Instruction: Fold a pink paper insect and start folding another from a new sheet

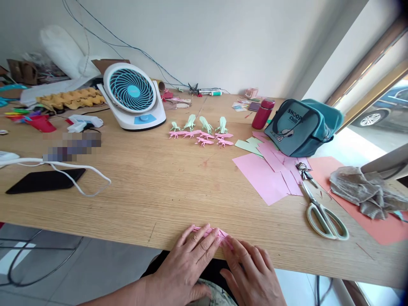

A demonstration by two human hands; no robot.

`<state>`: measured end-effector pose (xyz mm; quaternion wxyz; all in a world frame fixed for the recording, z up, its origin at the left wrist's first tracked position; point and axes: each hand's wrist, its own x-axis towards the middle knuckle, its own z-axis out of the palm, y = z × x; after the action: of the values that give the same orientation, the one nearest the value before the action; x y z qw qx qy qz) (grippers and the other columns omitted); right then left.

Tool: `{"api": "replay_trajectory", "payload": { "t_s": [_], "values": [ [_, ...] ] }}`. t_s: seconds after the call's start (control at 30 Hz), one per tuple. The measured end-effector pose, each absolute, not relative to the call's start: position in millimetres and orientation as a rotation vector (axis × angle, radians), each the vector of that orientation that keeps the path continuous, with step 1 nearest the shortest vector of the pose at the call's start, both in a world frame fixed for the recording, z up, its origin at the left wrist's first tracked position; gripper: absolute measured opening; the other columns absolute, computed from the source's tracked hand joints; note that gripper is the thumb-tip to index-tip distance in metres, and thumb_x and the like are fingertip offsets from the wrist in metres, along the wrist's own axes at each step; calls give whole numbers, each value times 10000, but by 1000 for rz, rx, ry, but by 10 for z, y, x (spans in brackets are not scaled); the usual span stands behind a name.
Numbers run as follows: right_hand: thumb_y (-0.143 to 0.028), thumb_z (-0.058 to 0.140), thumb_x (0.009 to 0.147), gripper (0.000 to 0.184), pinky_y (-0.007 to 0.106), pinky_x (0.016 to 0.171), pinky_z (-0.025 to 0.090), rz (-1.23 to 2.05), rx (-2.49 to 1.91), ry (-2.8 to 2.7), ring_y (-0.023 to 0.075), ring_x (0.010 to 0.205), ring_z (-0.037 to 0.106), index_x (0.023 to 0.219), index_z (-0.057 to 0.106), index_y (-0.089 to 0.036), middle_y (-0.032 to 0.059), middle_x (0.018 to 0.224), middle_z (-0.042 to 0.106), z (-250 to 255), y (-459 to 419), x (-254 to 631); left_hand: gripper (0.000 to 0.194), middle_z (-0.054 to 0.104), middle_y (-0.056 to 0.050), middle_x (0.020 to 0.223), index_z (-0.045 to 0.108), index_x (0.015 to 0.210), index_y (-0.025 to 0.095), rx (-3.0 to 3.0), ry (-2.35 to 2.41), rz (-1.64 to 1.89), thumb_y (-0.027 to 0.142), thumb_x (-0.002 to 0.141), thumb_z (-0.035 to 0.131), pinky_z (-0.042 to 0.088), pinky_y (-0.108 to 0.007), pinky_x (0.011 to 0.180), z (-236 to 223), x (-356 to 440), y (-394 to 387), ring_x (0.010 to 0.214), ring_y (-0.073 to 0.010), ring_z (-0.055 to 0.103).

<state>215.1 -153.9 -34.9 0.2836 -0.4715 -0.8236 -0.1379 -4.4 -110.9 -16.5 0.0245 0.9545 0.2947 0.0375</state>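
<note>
I saw the left hand [186,261] lie flat on folded pink paper [222,233]; the right hand [253,270], loosely curled, touched it.

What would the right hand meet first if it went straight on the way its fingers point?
Most likely the left hand, close ahead on the same folded pink paper; the exact gap is hard to judge.

Counted one left hand [188,261], one right hand [253,270], one folded pink paper [223,233]. There were four green paper figures [206,126] and about six pink paper figures [224,136], some overlapping. Singles were fan [134,91], red bottle [262,115], bag [291,127], scissors [325,216]. Loose pink sheets [263,176] overlapped, count unclear.
</note>
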Motion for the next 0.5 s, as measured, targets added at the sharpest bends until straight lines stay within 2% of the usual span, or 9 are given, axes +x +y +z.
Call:
{"api": "replay_trajectory", "payload": {
  "t_s": [0.1,0.2,0.3,0.4,0.5],
  "values": [
    [-304,463,1021,314,378,822,415,-409,-1270,-2151,229,953,634,1176,700,-169,71,1131,756,-365,-1541,2118,884,309,-40,1614,241,1563,149,3045,931,170,557,884,634,284,-444,1167,-212,-33,-1131,1444,-290,343],
    [-264,463,1020,295,373,799,412,-421,-1272,-2119,217,921,640,1174,706,-196,64,1114,760,-391,-1544,2112,816,320,-43,1613,311,1538,135,3133,980,266,520,895,633,287,-437,1158,-284,-35,-1165,1435,-282,347],
    [-192,432,1022,312,371,800,412,-418,-1229,-2100,205,925,653,1142,719,-207,62,1085,765,-403,-1549,2125,698,311,-41,1620,360,1519,138,3192,1013,378,503,953,546,259,-424,1169,-346,-55,-1208,1451,-267,314],
    [-141,439,1009,313,350,771,412,-419,-1148,-2071,174,848,655,1058,741,-211,44,986,774,-395,-1549,2129,495,367,-35,1596,450,1472,160,3231,969,519,366,1021,446,249,-408,1173,-372,-102,-1230,1445,-245,332],
    [-133,477,994,281,342,721,392,-401,-1062,-2059,151,731,627,983,751,-194,32,862,761,-371,-1550,2115,395,478,-29,1528,547,1396,166,3220,837,698,232,1035,403,288,-399,1152,-365,-171,-1228,1403,-234,404]
  ]
}}
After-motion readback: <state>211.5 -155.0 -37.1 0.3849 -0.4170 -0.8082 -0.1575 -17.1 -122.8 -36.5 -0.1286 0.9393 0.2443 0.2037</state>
